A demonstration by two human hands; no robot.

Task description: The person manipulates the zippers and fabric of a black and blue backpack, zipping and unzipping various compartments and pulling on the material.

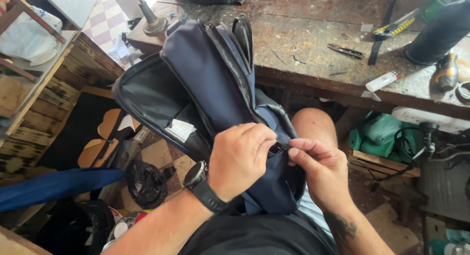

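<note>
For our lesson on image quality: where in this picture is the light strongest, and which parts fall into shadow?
Head view: daylight is brightest on the worn wooden workbench; the navy fabric backpack has a dark open compartment; the floor under the bench is shadowed; left hand and right hand are sharp and evenly lit.

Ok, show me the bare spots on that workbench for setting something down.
The workbench is bare between the backpack and the small snips, and along its front edge left of the white lighter. The right end is crowded: utility knife, black cylinder, small bottle. Both hands are on the backpack.
</note>
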